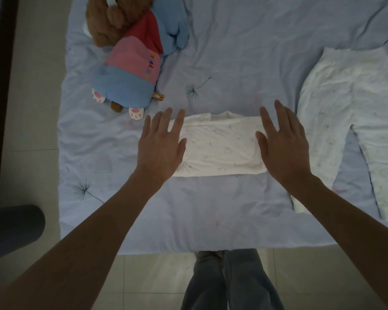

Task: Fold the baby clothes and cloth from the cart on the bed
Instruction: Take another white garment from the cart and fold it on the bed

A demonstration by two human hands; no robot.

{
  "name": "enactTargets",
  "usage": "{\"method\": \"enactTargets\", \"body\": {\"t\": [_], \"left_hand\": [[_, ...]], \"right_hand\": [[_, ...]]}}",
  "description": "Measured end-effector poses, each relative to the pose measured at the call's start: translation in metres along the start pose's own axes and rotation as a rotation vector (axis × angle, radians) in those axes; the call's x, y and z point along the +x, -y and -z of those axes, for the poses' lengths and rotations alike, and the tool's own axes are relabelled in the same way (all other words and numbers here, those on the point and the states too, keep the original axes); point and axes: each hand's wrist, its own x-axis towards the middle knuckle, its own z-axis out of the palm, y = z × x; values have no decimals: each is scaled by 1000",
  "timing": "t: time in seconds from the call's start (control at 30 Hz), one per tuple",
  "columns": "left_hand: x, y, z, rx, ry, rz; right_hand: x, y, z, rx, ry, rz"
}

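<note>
Folded baby top (220,146) — white, with a tiny scattered print — lies as a wide rectangle in the middle of the pale blue bed sheet (233,52), its neckline edge turned away from the person. The left hand (160,146) rests palm-down over the garment's left end, fingers spread and flat, gripping nothing. The right hand (282,144) lies the same way over the right end, fingers apart and extended, thumb pointing inward across the cloth. Whether the palms press on the fabric or hang just above it cannot be told from this view.

Just beside the right hand, spread out flat and unfolded, are white baby pants (354,121) in a matching print — waistband at the far side, two legs running toward the near edge of the bed. At the far left of the sheet lies a brown stuffed bear (130,61) in a red, pink and blue outfit, its white paws pointing toward the left hand. A light blue cloth (173,25) is bunched up against the toy's far side.

Dandelion-seed motifs dot the sheet. Below the bed's near edge show tiled floor (157,278) and the person's trouser legs (231,283).
</note>
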Motion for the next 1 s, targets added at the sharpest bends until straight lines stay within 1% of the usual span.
{"method": "enactTargets", "body": {"t": [0.1, 0.2, 0.23, 0.3, 0.37, 0.4, 0.47, 0.57, 0.63, 0.77, 0.87, 1.0], "left_hand": [[1, -1, -7, 52, 28, 36], [1, 2, -14, 65, 84, 107], [0, 3, -16, 40, 102, 148], [-2, 8, -21, -58, 130, 274], [-1, 13, -22, -228, 167, 440], [2, 16, -24, -354, 189, 525], [8, 20, -23, -618, 231, 662], [15, 22, -18, -963, 219, 798], [16, 23, -16, -1125, 205, 862], [18, 28, -21, -1361, 215, 928], [18, 31, -24, -1393, 234, 900], [17, 32, -25, -1445, 223, 871]], "right_hand": [[4, 8, -5, -16, 25, 17], [5, 14, -12, 26, 110, -5], [5, 15, -15, 76, 145, -39], [7, 15, -22, 262, 231, -180], [14, 11, -25, 520, 332, -391], [18, 9, -26, 639, 358, -493], [26, 4, -25, 800, 350, -634], [32, 0, -23, 911, 304, -690], [33, 0, -21, 965, 280, -711], [31, 3, -17, 1060, 239, -744], [31, 3, -16, 1144, 225, -772], [29, 0, -17, 1211, 246, -756]]}}
